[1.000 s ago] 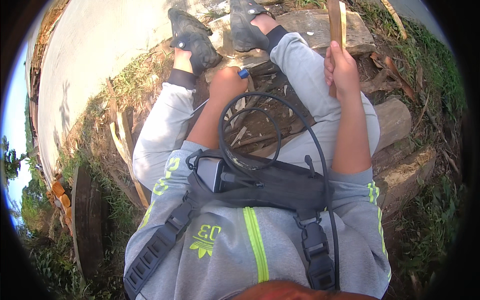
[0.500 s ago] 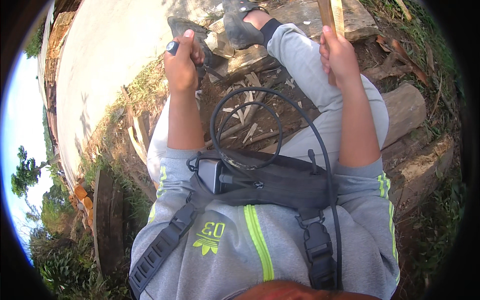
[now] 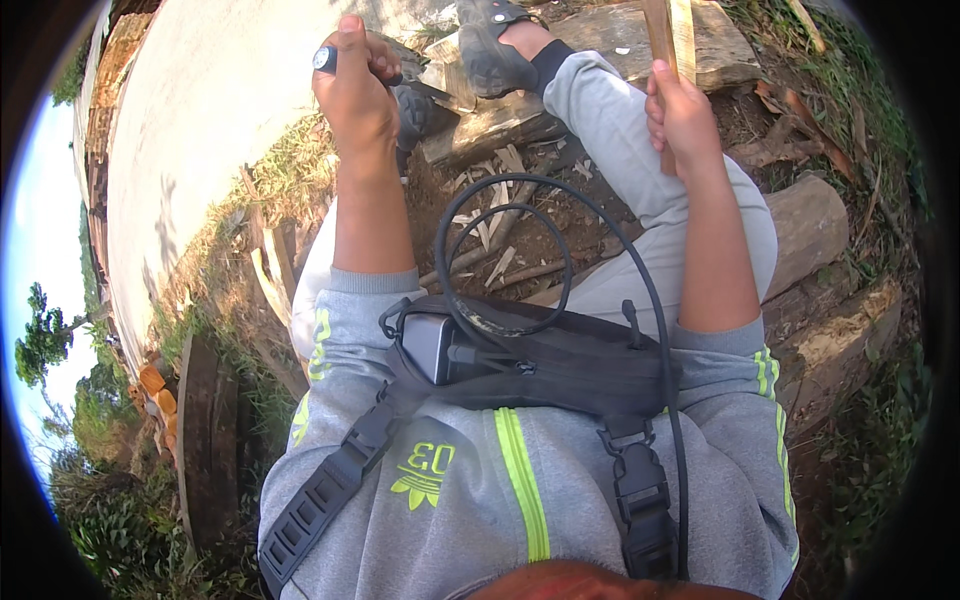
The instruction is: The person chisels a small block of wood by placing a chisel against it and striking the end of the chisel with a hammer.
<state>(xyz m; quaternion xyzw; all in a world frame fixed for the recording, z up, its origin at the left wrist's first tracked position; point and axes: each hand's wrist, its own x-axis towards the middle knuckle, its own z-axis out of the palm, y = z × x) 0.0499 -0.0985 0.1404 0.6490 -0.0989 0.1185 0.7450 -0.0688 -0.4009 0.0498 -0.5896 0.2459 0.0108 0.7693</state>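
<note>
My left hand [image 3: 355,90] is closed round the dark handle of a knife [image 3: 324,60], whose rounded butt end pokes out by my thumb. Its narrow blade [image 3: 432,93] points right, in front of a split piece of wood near my shoe. On the other side, my right hand [image 3: 687,120] grips a wooden stick [image 3: 660,35], brown on one face and pale on the other. The stick stands roughly upright in view, and its far end runs past the upper edge. Knife and stick are well apart.
Between my legs lie pale wood chips [image 3: 500,265] on brown soil. A log [image 3: 500,130] lies by my shoes, and a thick log [image 3: 810,235] is at my right. A black cable [image 3: 640,270] loops above my dark chest bag [image 3: 570,365]. Grass borders the pale path [image 3: 210,130].
My left hand has moved farther from my body and slightly left, taking the knife along. My right hand and the stick have barely shifted.
</note>
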